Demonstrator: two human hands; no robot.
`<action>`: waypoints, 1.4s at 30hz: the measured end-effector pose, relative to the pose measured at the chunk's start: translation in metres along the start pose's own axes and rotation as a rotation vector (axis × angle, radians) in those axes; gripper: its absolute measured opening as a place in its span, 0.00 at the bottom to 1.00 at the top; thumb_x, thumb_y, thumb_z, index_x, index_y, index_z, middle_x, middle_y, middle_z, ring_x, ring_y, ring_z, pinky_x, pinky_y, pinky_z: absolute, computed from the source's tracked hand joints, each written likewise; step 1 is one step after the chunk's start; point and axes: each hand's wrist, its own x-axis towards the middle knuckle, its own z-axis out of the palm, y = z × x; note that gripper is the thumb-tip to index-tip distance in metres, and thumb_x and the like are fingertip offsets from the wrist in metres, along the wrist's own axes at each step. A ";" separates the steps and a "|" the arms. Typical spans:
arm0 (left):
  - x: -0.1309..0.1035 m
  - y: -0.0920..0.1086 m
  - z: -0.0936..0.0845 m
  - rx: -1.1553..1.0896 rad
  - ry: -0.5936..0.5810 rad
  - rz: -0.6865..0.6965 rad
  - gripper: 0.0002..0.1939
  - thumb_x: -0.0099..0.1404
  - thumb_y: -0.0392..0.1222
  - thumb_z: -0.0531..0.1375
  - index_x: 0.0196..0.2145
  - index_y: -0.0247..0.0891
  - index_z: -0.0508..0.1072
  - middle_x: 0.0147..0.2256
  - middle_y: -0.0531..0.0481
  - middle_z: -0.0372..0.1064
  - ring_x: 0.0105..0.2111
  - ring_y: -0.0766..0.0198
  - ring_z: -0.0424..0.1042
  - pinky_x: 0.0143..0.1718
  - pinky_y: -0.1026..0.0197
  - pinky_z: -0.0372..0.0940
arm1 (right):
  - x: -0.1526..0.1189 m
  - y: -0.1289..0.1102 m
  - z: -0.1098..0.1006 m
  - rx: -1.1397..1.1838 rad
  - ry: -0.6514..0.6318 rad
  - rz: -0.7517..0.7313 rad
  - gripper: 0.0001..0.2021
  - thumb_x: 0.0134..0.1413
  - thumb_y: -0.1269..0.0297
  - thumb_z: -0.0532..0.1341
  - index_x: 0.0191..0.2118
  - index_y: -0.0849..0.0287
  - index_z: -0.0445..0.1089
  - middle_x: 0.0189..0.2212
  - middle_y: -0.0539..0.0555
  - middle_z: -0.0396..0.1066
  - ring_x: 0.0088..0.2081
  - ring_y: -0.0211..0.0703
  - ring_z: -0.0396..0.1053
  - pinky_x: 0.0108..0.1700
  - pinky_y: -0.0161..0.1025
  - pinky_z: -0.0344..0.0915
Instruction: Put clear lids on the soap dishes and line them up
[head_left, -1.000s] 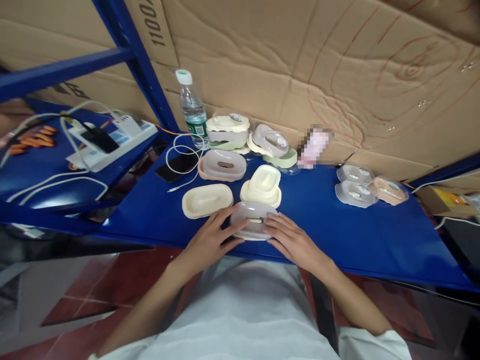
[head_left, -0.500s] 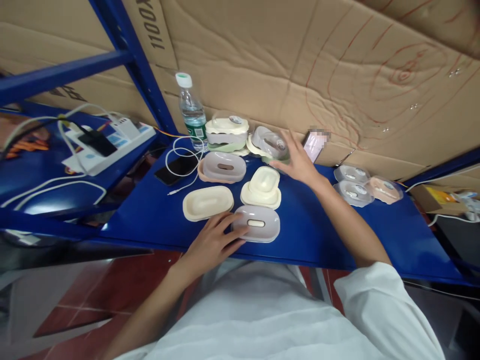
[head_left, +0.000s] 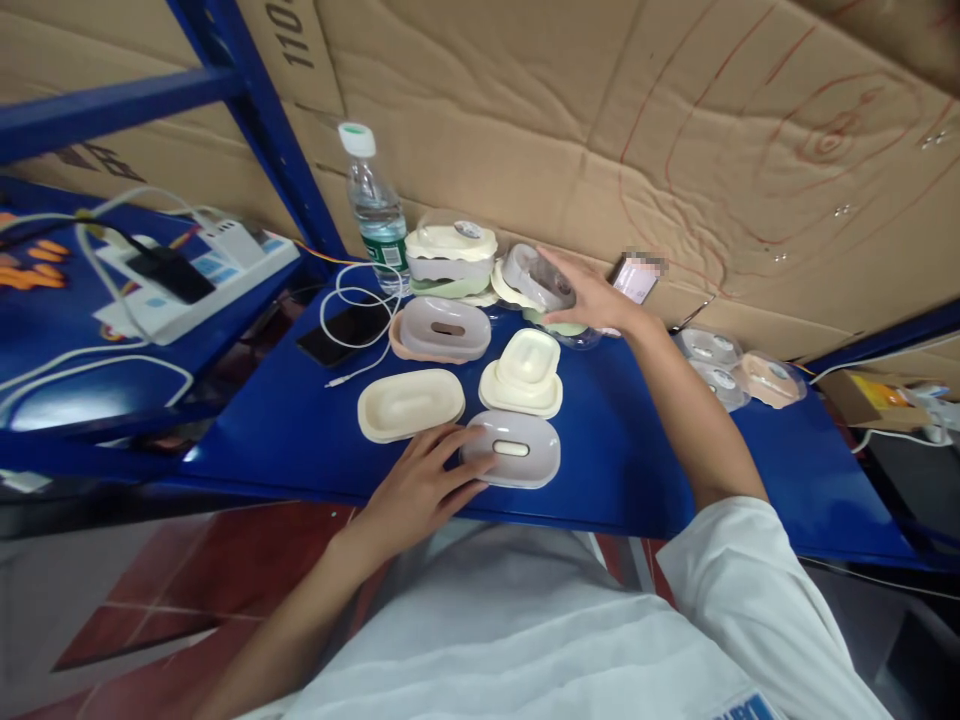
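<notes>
A grey oval soap dish [head_left: 532,455] with a white-filled slot lies near the table's front edge. My left hand [head_left: 429,482] rests on its left end with fingers spread. At the back, my right hand [head_left: 592,295] closes round the right side of a small grey soap dish [head_left: 529,275], thumb in front and fingers behind. That dish sits tilted on cream and green pieces [head_left: 566,327]. Between the hands lie stacked cream pieces [head_left: 529,358]. To the left are a cream oval tray [head_left: 411,400] and a grey dish [head_left: 450,328] over a peach one.
A water bottle [head_left: 375,210] stands beside a wrapped stack of dishes [head_left: 450,262]. A white cable [head_left: 330,320] loops over a dark phone [head_left: 341,338]. Another phone [head_left: 636,278] leans against the cardboard [head_left: 480,120]. Wrapped dishes [head_left: 769,380] lie right; a power strip [head_left: 247,280] lies left.
My right hand has moved slightly left and its fingers have come round the small grey dish at the back. My left hand stays on the front dish. The view has shifted slightly.
</notes>
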 end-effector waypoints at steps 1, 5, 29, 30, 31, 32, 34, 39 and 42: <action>0.000 0.000 0.000 0.000 0.001 -0.001 0.16 0.78 0.39 0.61 0.60 0.48 0.79 0.64 0.43 0.70 0.62 0.48 0.69 0.63 0.41 0.70 | 0.003 -0.001 -0.004 0.012 -0.002 -0.016 0.56 0.53 0.39 0.75 0.80 0.54 0.51 0.77 0.64 0.54 0.76 0.69 0.55 0.75 0.70 0.53; 0.001 0.002 -0.002 0.003 -0.006 -0.013 0.16 0.78 0.40 0.62 0.60 0.48 0.79 0.64 0.43 0.70 0.62 0.48 0.69 0.64 0.41 0.70 | -0.009 -0.036 -0.024 -0.068 0.188 -0.055 0.52 0.61 0.32 0.66 0.78 0.62 0.54 0.74 0.66 0.58 0.75 0.73 0.55 0.74 0.68 0.51; -0.004 0.000 0.004 -0.260 -0.073 -0.272 0.40 0.76 0.51 0.65 0.78 0.52 0.51 0.72 0.39 0.58 0.73 0.46 0.61 0.71 0.44 0.64 | -0.139 -0.202 0.110 -0.194 0.101 0.050 0.42 0.69 0.34 0.58 0.76 0.61 0.60 0.67 0.72 0.68 0.66 0.69 0.67 0.65 0.63 0.65; -0.004 -0.001 0.005 -0.266 -0.075 -0.277 0.41 0.75 0.50 0.66 0.77 0.52 0.52 0.72 0.39 0.58 0.72 0.46 0.61 0.71 0.44 0.64 | -0.139 -0.202 0.111 -0.210 0.101 0.033 0.42 0.70 0.35 0.57 0.76 0.62 0.60 0.67 0.72 0.68 0.66 0.69 0.67 0.65 0.63 0.64; -0.004 -0.001 0.005 -0.273 -0.075 -0.284 0.41 0.75 0.49 0.67 0.77 0.52 0.52 0.72 0.39 0.58 0.72 0.46 0.60 0.71 0.43 0.64 | -0.140 -0.202 0.112 -0.227 0.100 0.013 0.43 0.70 0.35 0.57 0.76 0.63 0.59 0.68 0.73 0.67 0.66 0.70 0.66 0.65 0.63 0.64; -0.004 -0.002 0.005 -0.283 -0.076 -0.292 0.41 0.74 0.48 0.68 0.77 0.52 0.53 0.72 0.39 0.58 0.72 0.45 0.61 0.72 0.42 0.63 | -0.140 -0.202 0.113 -0.248 0.096 -0.008 0.43 0.70 0.35 0.57 0.76 0.64 0.58 0.68 0.73 0.67 0.67 0.70 0.66 0.66 0.63 0.63; -0.004 -0.002 0.005 -0.307 -0.071 -0.302 0.41 0.72 0.45 0.69 0.75 0.50 0.56 0.71 0.39 0.59 0.72 0.45 0.61 0.72 0.41 0.63 | -0.141 -0.202 0.113 -0.304 0.089 -0.051 0.43 0.71 0.37 0.57 0.77 0.65 0.57 0.69 0.74 0.65 0.67 0.71 0.64 0.66 0.64 0.62; -0.002 -0.002 0.005 -0.349 -0.063 -0.311 0.38 0.71 0.46 0.70 0.72 0.49 0.60 0.71 0.39 0.60 0.72 0.44 0.62 0.72 0.39 0.63 | -0.141 -0.197 0.107 -0.314 0.054 -0.093 0.42 0.71 0.38 0.59 0.76 0.65 0.57 0.69 0.73 0.65 0.67 0.69 0.64 0.63 0.63 0.64; 0.000 -0.002 0.004 -0.356 -0.067 -0.312 0.40 0.70 0.52 0.71 0.73 0.50 0.59 0.71 0.40 0.60 0.72 0.45 0.62 0.73 0.40 0.62 | -0.137 -0.190 0.105 -0.265 0.055 -0.091 0.43 0.69 0.36 0.60 0.76 0.64 0.58 0.69 0.72 0.66 0.66 0.68 0.66 0.62 0.62 0.65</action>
